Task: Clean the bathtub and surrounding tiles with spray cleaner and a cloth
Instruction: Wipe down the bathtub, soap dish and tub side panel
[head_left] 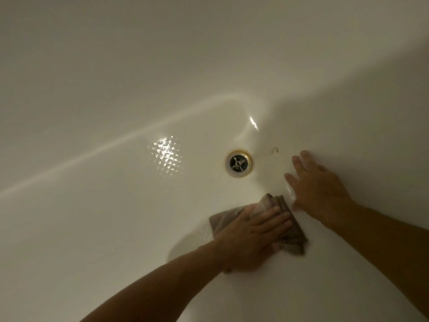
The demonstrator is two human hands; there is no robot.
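- Pressing down with straight fingers, the left hand [251,238] lies flat on the cloth [293,231], which is spread on the tub [116,217] floor near the drain [238,163].
- The right hand [321,189] lies open, fingers spread, flat against the tub wall just right of the drain; it holds nothing.
- The cloth is grey-brown and folded, its far corner just beside the right thumb.
- A yellowish ring edges the drain.
- A bright glare patch sits left of the drain.
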